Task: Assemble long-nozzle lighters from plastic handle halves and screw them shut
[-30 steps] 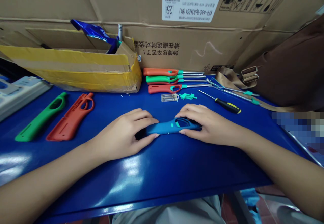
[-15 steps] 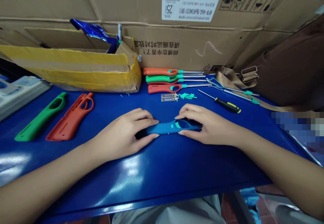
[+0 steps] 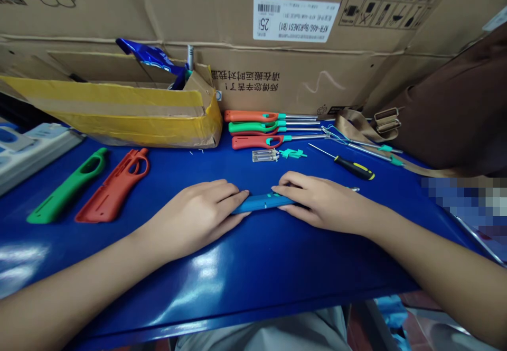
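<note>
Both my hands hold a blue plastic lighter handle [image 3: 257, 203] lying lengthwise on the blue table top [image 3: 222, 266]. My left hand [image 3: 198, 216] is shut on its left end, and my right hand [image 3: 320, 203] is shut on its right part, hiding most of it. A thin metal tip [image 3: 354, 188] sticks out past my right hand. To the left lie a green lighter shell [image 3: 67, 187] and an orange-red lighter shell [image 3: 114, 184].
Several assembled lighters [image 3: 253, 127] lie at the back, near a clear plastic part [image 3: 265, 155], small teal parts [image 3: 292, 153] and a yellow-black screwdriver [image 3: 354, 167]. A yellow-taped cardboard box [image 3: 119, 116] stands back left, and a brown bag [image 3: 447, 108] stands right.
The blue handle has rolled from lying flat onto its edge between my hands, so its opening no longer shows. A metal tip now shows past my right hand.
</note>
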`<state>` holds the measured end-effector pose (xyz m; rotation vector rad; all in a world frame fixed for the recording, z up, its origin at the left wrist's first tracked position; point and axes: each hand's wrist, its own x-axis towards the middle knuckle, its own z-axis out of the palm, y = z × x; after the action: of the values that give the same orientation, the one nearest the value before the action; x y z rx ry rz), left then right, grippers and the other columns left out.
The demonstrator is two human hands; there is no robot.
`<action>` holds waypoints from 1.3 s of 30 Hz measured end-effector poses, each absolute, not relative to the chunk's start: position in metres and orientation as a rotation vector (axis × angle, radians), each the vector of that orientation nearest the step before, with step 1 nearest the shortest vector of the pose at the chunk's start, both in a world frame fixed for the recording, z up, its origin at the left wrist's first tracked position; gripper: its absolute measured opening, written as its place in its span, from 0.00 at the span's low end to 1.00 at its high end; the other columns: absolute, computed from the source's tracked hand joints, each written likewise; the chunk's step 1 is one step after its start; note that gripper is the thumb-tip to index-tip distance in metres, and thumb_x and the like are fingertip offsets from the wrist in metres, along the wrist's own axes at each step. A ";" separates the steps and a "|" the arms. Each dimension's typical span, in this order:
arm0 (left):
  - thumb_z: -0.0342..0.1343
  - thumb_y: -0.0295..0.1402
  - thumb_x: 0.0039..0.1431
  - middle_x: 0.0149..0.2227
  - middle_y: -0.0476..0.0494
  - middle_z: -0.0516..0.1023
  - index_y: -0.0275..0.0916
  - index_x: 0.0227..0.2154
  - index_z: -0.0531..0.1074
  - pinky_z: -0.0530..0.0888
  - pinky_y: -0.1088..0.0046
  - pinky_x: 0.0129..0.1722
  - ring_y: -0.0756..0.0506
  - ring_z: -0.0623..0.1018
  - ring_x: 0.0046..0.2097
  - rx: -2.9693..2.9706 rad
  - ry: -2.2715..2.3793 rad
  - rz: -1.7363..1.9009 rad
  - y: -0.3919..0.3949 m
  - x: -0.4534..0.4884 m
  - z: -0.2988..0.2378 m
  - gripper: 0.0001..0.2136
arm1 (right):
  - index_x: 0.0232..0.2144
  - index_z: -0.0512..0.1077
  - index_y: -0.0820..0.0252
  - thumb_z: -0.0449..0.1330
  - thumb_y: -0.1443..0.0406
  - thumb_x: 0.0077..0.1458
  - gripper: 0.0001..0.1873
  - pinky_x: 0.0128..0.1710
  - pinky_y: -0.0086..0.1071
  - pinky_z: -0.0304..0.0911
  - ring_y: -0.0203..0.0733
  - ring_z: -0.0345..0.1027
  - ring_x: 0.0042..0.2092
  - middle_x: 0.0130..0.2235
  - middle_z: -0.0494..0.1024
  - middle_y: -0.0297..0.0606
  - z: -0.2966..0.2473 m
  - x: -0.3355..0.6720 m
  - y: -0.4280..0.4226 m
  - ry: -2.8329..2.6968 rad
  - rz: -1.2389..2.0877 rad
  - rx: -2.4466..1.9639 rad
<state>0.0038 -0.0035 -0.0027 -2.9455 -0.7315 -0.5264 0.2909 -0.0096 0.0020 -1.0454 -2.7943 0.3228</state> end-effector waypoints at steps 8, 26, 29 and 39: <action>0.53 0.32 0.71 0.38 0.36 0.81 0.27 0.48 0.77 0.80 0.61 0.39 0.40 0.80 0.38 -2.966 -0.683 -0.661 -0.003 0.004 -0.007 0.13 | 0.58 0.71 0.61 0.51 0.60 0.71 0.20 0.51 0.44 0.73 0.48 0.75 0.50 0.55 0.73 0.46 0.001 0.291 -0.009 -2.784 0.434 -1.005; 0.55 0.31 0.69 0.41 0.36 0.81 0.29 0.50 0.75 0.79 0.63 0.41 0.40 0.79 0.41 -2.951 -0.756 -0.703 0.009 -0.003 -0.008 0.13 | 0.53 0.75 0.63 0.54 0.59 0.70 0.18 0.47 0.38 0.70 0.46 0.74 0.45 0.46 0.77 0.45 0.008 0.302 -0.001 -2.690 0.401 -1.050; 0.55 0.32 0.69 0.42 0.35 0.81 0.30 0.50 0.75 0.78 0.63 0.42 0.40 0.80 0.41 -2.928 -0.775 -0.735 0.014 -0.007 -0.007 0.12 | 0.43 0.76 0.63 0.51 0.59 0.71 0.17 0.41 0.36 0.67 0.44 0.72 0.39 0.39 0.76 0.42 0.011 0.309 0.004 -2.710 0.318 -1.083; 0.51 0.41 0.70 0.31 0.46 0.75 0.37 0.34 0.74 0.71 0.71 0.32 0.47 0.75 0.31 -3.218 -1.446 -0.845 0.006 0.001 0.005 0.15 | 0.44 0.73 0.63 0.49 0.60 0.72 0.16 0.40 0.37 0.66 0.46 0.72 0.40 0.40 0.77 0.44 0.009 0.305 0.005 -2.662 0.137 -1.137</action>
<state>0.0011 0.0060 0.0055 -3.2185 -1.4462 -0.8451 0.3051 0.0051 0.0090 -1.1369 -2.6623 0.1373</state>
